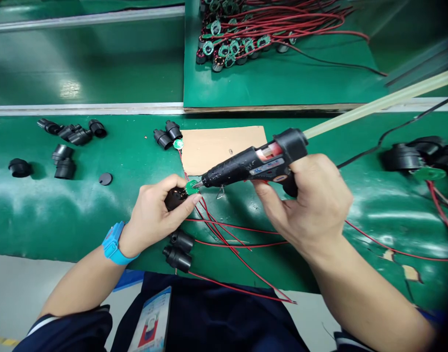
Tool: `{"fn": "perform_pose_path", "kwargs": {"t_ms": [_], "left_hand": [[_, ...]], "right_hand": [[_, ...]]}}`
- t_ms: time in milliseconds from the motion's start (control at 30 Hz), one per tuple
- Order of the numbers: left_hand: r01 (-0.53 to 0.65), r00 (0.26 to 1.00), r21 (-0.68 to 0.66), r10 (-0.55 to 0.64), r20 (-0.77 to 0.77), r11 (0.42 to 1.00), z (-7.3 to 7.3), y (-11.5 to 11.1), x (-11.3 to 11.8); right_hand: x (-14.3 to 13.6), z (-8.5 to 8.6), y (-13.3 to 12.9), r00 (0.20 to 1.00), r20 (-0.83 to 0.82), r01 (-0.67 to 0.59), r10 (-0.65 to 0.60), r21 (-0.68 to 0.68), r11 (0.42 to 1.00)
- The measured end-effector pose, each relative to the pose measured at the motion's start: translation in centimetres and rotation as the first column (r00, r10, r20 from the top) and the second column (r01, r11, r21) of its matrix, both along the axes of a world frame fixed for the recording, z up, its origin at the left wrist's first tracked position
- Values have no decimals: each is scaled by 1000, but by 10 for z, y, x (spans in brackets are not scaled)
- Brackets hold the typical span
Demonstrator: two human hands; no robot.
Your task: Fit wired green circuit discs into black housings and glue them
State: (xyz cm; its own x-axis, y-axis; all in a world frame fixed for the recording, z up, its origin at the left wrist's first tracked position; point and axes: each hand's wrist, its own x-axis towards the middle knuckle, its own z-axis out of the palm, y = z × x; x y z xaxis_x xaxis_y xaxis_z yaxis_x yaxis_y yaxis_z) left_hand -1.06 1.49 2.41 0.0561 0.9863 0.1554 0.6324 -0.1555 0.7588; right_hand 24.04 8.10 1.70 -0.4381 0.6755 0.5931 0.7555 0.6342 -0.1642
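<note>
My left hand (156,208) pinches a black cylindrical part (175,198) that has a small green circuit board (191,187) at its end; red wires (209,222) trail from there over the bench. In my right hand (311,195) is a black hot glue gun (242,164), its metal nozzle at the green board. A long pale glue stick (381,105) sticks out of the gun's back. Whether the nozzle touches the board I cannot tell.
A brown cardboard piece (224,146) lies behind the gun. Black housings (64,166) sit to the left, others (178,256) near the front edge. Wired parts (231,46) are piled on a raised green board. A black cable (385,139) runs off right, by more housings (403,156).
</note>
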Motion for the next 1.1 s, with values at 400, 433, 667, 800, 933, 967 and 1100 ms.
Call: {"fn": "perform_pose_path", "kwargs": {"t_ms": [400,433,667,800,933,967,1100], "left_hand": [[-10,998,-75,15,66,997,0,-2,0],[-11,998,-69,15,60,998,-1,-2,-1],[45,999,47,-46,17,998,-5,-2,0],[84,996,55,-83,-16,995,-2,-4,1],[167,985,38,-168,27,985,0,-6,0],[186,981,27,-187,44,982,1,-6,0],[174,983,-48,-171,63,983,-1,-9,2]], "right_hand": [[2,-10,11,987,102,112,-122,98,989],[5,-15,17,987,70,146,-146,-6,989],[22,-35,41,980,88,196,-178,-314,929],[-4,-8,16,939,-305,-316,158,-587,746],[-37,4,-11,699,-712,-703,67,-666,249],[-42,3,-14,658,-753,-732,-12,-643,227],[-50,-2,-18,607,-778,-692,-163,-618,373]]}}
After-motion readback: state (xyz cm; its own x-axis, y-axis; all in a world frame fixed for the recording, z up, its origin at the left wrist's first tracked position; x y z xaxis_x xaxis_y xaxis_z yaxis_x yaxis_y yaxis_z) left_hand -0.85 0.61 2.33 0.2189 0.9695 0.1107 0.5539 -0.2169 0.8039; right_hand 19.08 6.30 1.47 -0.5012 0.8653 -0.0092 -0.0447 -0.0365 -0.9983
